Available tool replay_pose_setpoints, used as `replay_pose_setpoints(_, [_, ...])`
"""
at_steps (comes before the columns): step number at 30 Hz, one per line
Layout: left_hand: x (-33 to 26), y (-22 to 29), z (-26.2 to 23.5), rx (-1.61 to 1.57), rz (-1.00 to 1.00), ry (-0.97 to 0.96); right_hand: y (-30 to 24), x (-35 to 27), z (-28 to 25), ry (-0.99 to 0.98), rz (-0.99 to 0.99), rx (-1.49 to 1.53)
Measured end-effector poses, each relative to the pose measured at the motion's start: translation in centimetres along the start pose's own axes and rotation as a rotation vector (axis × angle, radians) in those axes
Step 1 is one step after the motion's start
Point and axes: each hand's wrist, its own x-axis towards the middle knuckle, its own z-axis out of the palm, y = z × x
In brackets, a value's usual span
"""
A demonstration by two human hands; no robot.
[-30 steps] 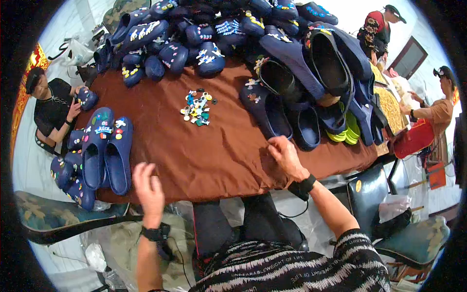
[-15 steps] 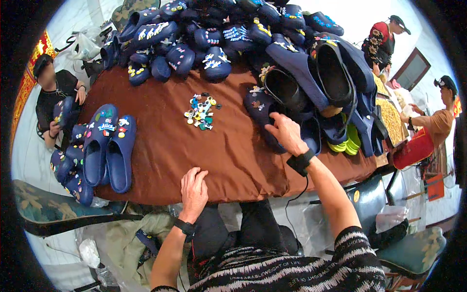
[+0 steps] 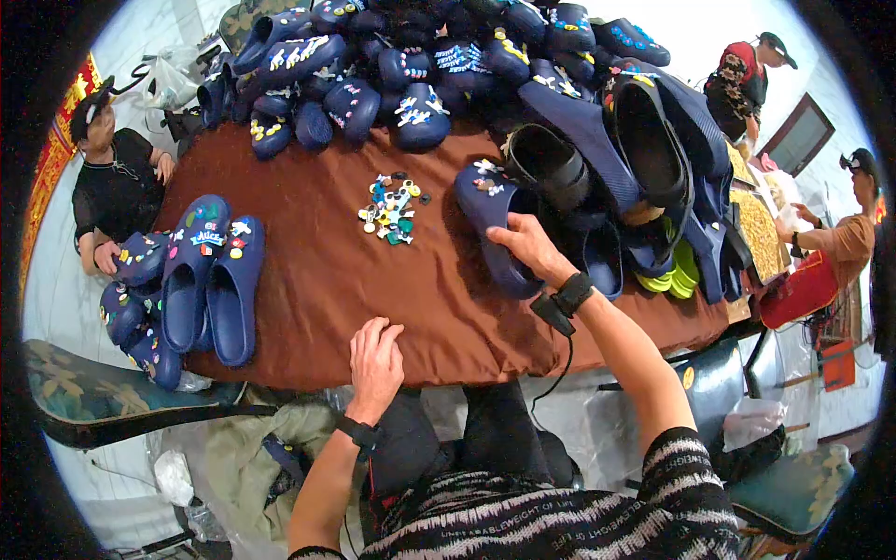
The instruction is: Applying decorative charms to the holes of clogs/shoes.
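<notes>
My right hand [image 3: 535, 248] grips the side of a navy clog [image 3: 483, 207] at the right of the table, with the thumb on its near side. A few small charms sit on that clog's toe. Resting on the brown cloth by the table's front edge is my left hand [image 3: 377, 364], fingers stretched out and holding nothing. Beyond it, a small heap of loose shoe charms [image 3: 388, 210] in white, yellow, green and black lies mid-table. On the left stands a pair of navy clogs [image 3: 232, 299] decorated with charms.
A large pile of navy clogs [image 3: 420, 121] covers the back of the table. Larger clogs [image 3: 646, 140], some black inside, and lime-green ones [image 3: 684, 271] crowd the right. One person [image 3: 121, 182] sits at the left with a clog; two others are at the far right.
My right hand has taken hold of the navy clog and shifted it slightly left, tilting it up. My left hand stays put. The person at left has lowered a clog.
</notes>
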Motion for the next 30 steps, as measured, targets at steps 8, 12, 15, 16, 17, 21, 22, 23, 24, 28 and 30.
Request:
replay_pose_setpoints(8, [0.0,-0.2,0.3,0.017,0.025,0.01,-6.5,-3.5,0.3,-0.088,0.139,0.41])
replay_pose_setpoints(12, [0.0,-0.2,0.4,-0.027,-0.017,0.005,-6.5,-4.5,1.5,-0.187,-0.007,0.294])
replay_pose_setpoints(15, [0.1,0.1,0.4,-0.079,-0.064,0.007,-7.0,-6.0,3.2,-0.235,-0.002,0.38])
replay_pose_setpoints(16, [0.2,0.3,0.3,-0.086,-0.078,0.012,-6.9,-6.2,3.7,-0.216,-0.086,0.246])
replay_pose_setpoints(17, [0.3,0.4,0.3,-0.084,-0.077,0.009,-6.1,-6.1,4.5,-0.231,-0.092,0.268])
replay_pose_setpoints(21, [0.9,1.8,0.3,-0.333,-0.181,0.031,-4.6,-6.2,6.0,-0.279,-0.139,0.217])
replay_pose_setpoints(22, [1.1,2.4,0.1,-0.477,-0.248,0.03,-4.0,-6.6,6.6,-0.297,-0.174,0.208])
replay_pose_setpoints(23, [1.4,2.9,-0.4,-0.555,-0.289,-0.031,-3.5,-7.0,7.2,-0.293,-0.171,0.176])
replay_pose_setpoints(24, [1.7,3.5,-0.7,-0.555,-0.291,-0.032,-3.0,-7.3,7.8,-0.257,-0.258,0.154])
replay_pose_setpoints(28, [2.4,6.3,-1.0,-1.107,-0.516,-0.165,-3.2,-8.4,9.1,-0.246,-0.384,-0.216])
replay_pose_setpoints(30, [2.0,5.6,1.1,-1.266,-0.572,-0.054,-3.2,-8.7,10.0,-0.293,-0.479,-0.274])
